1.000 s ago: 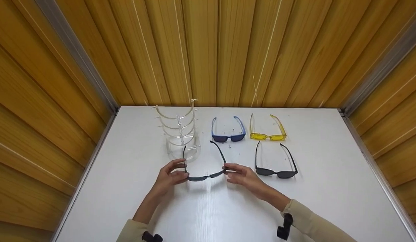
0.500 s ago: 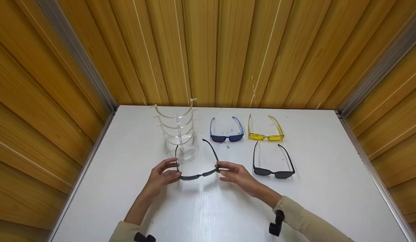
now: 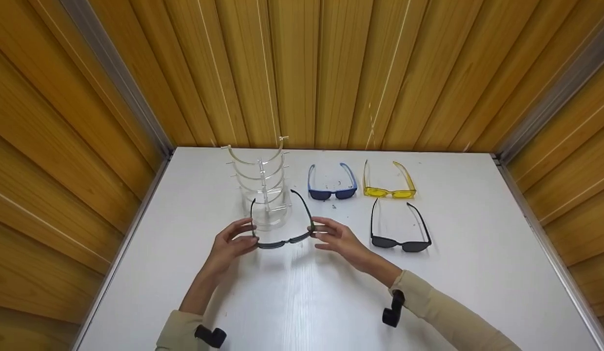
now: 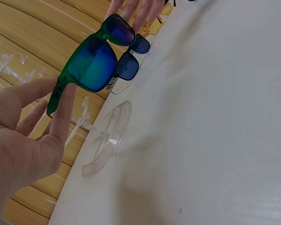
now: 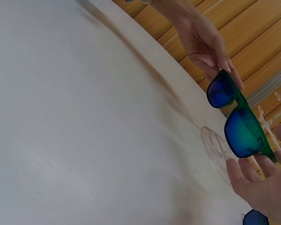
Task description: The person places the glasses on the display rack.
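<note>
Both hands hold a pair of green-framed sunglasses (image 3: 271,245) above the table, temples spread and pointing away. Their mirrored lenses (image 4: 92,64) shine blue-green in the wrist views; from the head they look dark. My left hand (image 3: 228,247) pinches the left hinge corner between thumb and fingers. At the opposite corner, my right hand (image 3: 344,247) grips the frame the same way. Just beyond the sunglasses stands a clear display stand (image 3: 263,181) with several curved tiers and no glasses on them. Its round transparent base (image 4: 113,133) shows below the left hand in the left wrist view.
Right of the stand lie blue sunglasses (image 3: 345,194) and yellow sunglasses (image 3: 403,194), both with temples unfolded. Black sunglasses (image 3: 415,246) lie nearer, right of my right hand. Wood-look walls (image 3: 294,73) border the white table (image 3: 477,297) at the back and sides.
Both hands have carried the green-framed sunglasses a little to the left and away from me, closer to the stand. The grip looks the same. The head view has shifted slightly.
</note>
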### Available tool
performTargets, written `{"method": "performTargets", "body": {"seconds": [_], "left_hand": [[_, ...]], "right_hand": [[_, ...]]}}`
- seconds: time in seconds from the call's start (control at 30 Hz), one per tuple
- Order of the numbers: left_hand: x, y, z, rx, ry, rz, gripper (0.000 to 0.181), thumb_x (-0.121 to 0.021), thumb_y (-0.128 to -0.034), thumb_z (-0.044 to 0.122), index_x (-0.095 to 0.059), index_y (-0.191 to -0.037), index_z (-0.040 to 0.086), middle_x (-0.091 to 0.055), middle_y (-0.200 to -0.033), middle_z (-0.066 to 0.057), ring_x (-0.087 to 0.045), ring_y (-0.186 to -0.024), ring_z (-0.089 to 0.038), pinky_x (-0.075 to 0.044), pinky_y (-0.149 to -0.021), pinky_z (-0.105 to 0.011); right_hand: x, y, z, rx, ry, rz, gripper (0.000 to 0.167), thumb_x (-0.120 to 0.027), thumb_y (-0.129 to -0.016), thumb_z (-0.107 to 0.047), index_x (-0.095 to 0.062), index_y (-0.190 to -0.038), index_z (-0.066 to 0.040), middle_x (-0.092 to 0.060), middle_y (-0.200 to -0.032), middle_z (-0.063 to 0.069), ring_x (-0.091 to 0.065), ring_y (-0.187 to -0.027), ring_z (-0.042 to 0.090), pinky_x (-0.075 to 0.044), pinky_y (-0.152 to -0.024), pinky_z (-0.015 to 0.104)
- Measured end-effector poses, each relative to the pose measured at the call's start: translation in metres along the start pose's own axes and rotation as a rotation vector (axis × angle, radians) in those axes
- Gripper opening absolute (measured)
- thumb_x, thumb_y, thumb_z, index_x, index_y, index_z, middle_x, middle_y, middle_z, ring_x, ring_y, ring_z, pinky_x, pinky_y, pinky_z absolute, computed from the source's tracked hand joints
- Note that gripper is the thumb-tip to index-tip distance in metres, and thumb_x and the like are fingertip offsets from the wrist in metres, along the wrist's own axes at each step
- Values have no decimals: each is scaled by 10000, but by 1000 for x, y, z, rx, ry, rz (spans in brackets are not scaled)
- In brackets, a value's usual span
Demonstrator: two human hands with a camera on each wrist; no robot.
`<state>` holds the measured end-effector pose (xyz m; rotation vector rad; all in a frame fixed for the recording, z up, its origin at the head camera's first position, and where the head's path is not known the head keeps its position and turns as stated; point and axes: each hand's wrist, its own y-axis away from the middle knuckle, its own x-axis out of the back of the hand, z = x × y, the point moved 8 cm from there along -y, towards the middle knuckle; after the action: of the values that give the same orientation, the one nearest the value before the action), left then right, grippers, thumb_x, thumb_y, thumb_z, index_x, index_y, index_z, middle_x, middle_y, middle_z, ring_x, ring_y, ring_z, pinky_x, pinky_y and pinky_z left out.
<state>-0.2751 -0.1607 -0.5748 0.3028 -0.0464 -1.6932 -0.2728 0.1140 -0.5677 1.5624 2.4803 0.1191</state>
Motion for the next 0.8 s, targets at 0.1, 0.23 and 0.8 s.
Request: {"method": "performTargets", "body": {"seconds": [0.1, 0.23, 0.8], "left_hand": [[4, -2, 2, 7, 1, 12, 610, -725, -893, -32, -509, -1460, 29, -552, -1410, -217, -712, -1014, -133, -610, -953, -341], [10, -3, 2, 17, 2, 30, 622, -721, -896, -28, -496, -1473, 25, -543, -1432, -217, -708, -1031, -141, -605, -964, -337], [16, -22, -1, 13, 9, 64, 583, -729, -903, 6, -550, -1451, 94, -543, -1455, -185, -694, -1092, -166, -587, -996, -315]], "right_hand": [[0, -8, -1, -13, -7, 52, 521, -582, -1034, -110, -428, -1522, -15, -586, -1418, 242, -625, -1289, 282, -544, -1073, 455], [0, -17, 1, -22, -22, 119, 471, -592, -1029, -107, -487, -1474, 5, -707, -1270, 140, -688, -1195, 253, -548, -1059, 490], [8, -42, -2, -27, -62, 228, 409, -594, -1015, -53, -546, -1413, 30, -766, -1079, 24, -734, -1022, 153, -549, -1049, 517]]}}
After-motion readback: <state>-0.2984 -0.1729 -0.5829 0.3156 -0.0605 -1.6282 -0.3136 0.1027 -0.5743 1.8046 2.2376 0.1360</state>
